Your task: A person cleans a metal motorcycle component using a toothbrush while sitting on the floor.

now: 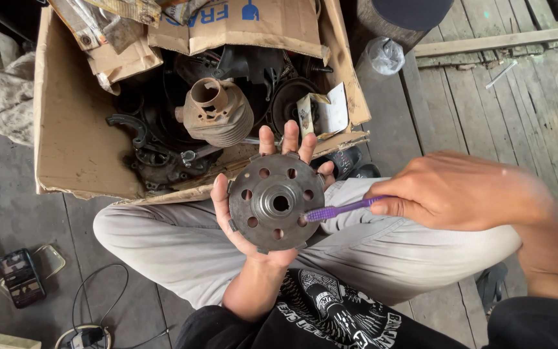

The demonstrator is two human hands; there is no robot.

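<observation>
While the person sits cross-legged on a wooden plank floor [460, 103], the left hand [259, 194] is spread open under a round metal clutch hub [276, 202] and carries it on the palm, with the fingers [290, 137] rising behind the upper rim and the thumb pressing on the left edge. This disc is grey and a little rusty, it has a ring of round holes and a raised centre with a bore, and its flat face is turned up toward the camera. The right hand [453, 190] is closed around the handle of a purple toothbrush [342, 209]; the brush head touches the disc face at the lower right, just beside 1 of the holes. Both hands are above the lap, over light grey trousers [175, 239]. Behind the disc stands an open cardboard box [72, 142] full of dark engine parts, and a rusty finned cylinder [216, 111] lies on top of them. Near the upper edge, a small clear plastic bag [383, 55] rests on the planks. At the lower left, a dark phone [20, 278] lies on the floor, and a thin cable [101, 294] curls near it.
</observation>
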